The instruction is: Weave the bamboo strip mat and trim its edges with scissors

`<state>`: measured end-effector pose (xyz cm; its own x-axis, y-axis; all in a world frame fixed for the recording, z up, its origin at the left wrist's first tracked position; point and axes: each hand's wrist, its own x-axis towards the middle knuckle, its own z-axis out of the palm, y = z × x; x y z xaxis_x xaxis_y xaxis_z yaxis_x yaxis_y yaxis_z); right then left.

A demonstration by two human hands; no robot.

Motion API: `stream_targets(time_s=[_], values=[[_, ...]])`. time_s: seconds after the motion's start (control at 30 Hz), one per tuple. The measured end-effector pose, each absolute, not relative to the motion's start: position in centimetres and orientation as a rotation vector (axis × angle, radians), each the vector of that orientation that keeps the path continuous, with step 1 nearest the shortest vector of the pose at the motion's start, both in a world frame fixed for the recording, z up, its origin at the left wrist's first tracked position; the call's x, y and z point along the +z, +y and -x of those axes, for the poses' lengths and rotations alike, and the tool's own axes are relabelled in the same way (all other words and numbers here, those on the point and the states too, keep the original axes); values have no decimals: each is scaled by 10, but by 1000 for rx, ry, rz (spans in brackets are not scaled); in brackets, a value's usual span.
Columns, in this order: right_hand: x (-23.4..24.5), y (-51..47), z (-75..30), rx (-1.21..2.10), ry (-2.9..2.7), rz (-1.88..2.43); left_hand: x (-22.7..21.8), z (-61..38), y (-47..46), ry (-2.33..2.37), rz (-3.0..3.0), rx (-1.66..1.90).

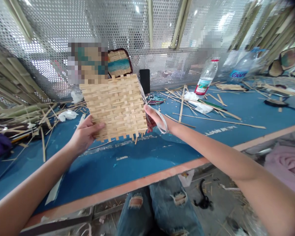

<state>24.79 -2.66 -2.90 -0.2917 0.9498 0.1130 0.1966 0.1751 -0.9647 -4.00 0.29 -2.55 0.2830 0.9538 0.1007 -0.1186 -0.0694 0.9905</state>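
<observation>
A square woven bamboo mat, with short strip ends sticking out along its edges, is held up over the blue table. My left hand grips its lower left corner, thumb across the front and the other fingers mostly behind. At the right edge, my right hand is closed around scissors with a pale loop handle. Their blades point upward along the mat's side, and I cannot tell whether they touch the strips. The fingers of that hand are partly hidden.
Loose bamboo strips lie about the blue table. A water bottle, a dark phone and a painted woven piece stand toward the perforated metal screen. Crumpled tissue lies left; a large clear jug stands right.
</observation>
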Motion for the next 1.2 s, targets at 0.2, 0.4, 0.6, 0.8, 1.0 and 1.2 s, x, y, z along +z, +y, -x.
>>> stream_targets(time_s=[0.2,0.4,0.6,0.8,1.0,1.2], values=[[-28,-31,-248,1133,-1622,1142,-25,39,0,861,-1343,1091],[-31,-26,-251,1136,-1591,1172,-25,37,1,812,-1327,1089],[-19,-24,-255,1145,-1640,1220,-30,37,1,805,-1310,1031],[-24,-25,-258,1108,-1640,1206,-38,37,3,776,-1318,990],[-29,-21,-259,1106,-1613,1243,-38,37,2,781,-1324,988],[-27,-11,-271,1209,-1668,1217,-33,39,2,816,-1347,929]])
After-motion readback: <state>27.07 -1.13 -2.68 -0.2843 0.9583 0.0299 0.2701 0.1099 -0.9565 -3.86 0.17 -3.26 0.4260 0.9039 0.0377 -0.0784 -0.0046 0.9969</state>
